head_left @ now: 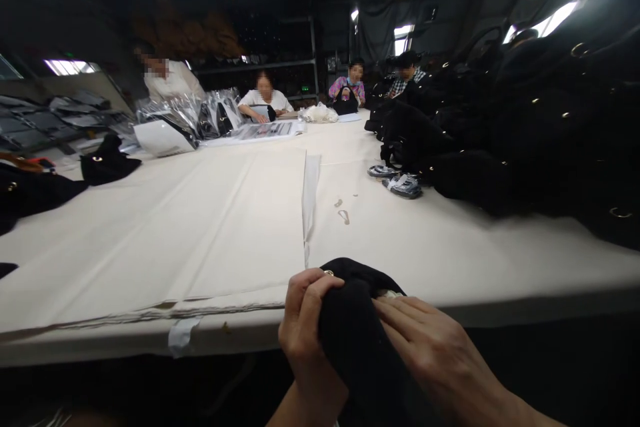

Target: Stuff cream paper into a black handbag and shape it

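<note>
A black cloth bag is held up at the near edge of the table, its lower part dropping into shadow. My left hand grips its left side, fingers curled over the top beside a small gold-coloured metal ring. On the other side, my right hand presses against the bag with its fingers together, the tips tucked in at a fold or opening. A bit of something pale shows by those fingertips; I cannot tell what it is. The right thumb is hidden.
A large pile of black bags covers the table's right side, with plastic-wrapped bundles beside it. Tan scraps lie on the white table cover. More black bags and plastic-wrapped bags stand left. Several co-workers are at the far end.
</note>
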A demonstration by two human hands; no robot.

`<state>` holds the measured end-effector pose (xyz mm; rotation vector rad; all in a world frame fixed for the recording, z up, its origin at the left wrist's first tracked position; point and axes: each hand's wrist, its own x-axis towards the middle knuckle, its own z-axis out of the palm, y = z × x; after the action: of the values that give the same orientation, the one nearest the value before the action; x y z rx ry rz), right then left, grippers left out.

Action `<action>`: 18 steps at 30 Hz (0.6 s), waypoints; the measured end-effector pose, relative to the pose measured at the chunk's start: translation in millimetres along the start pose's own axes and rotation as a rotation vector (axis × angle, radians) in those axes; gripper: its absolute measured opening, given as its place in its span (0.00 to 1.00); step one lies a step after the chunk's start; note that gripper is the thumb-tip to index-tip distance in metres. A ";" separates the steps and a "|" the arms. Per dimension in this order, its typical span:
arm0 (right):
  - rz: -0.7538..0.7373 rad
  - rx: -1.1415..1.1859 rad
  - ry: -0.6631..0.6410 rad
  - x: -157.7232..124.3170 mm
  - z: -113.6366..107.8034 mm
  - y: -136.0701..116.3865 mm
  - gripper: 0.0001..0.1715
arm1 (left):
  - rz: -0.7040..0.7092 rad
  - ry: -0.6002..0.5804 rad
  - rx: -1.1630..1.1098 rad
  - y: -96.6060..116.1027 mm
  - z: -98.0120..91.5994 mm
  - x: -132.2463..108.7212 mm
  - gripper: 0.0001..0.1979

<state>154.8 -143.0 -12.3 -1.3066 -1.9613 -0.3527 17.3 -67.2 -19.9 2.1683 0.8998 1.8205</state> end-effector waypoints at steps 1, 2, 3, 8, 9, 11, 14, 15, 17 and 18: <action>0.010 -0.058 -0.001 -0.5 -1.6 2.1 0.17 | 0.004 0.000 0.013 0.4 0.0 -1.2 0.09; 0.030 -0.102 -0.003 -0.9 -1.1 6.0 0.17 | 0.005 0.003 0.027 1.7 1.0 -3.8 0.09; 0.056 -0.131 -0.013 -0.9 1.2 11.6 0.17 | 0.007 0.008 0.037 4.0 2.8 -7.2 0.09; 0.253 -0.044 0.022 6.0 20.2 44.2 0.12 | 0.058 0.010 0.057 18.8 13.5 -19.1 0.10; 0.298 0.031 0.034 7.6 20.6 47.3 0.12 | 0.053 -0.001 0.061 19.7 14.0 -17.9 0.08; 0.393 0.217 0.027 8.6 14.6 47.7 0.10 | 0.024 -0.025 0.073 17.4 12.6 -12.5 0.06; 0.523 0.464 -0.055 -1.1 -5.3 38.6 0.02 | 0.005 -0.040 0.100 6.1 6.3 -3.1 0.05; 0.547 0.490 -0.071 -7.7 -11.6 34.8 0.06 | 0.012 -0.040 0.112 1.7 4.1 -1.0 0.04; 0.541 0.466 -0.053 -23.6 -19.5 27.9 0.14 | 0.011 -0.030 0.131 -5.1 1.0 1.3 0.01; 0.503 0.438 -0.038 -31.4 -20.8 25.1 0.16 | 0.000 -0.017 0.137 -6.8 0.4 1.5 0.02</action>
<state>192.3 -165.3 -24.4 -1.4475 -1.5454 0.3305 15.5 -60.8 -22.1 2.2594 1.0490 1.7871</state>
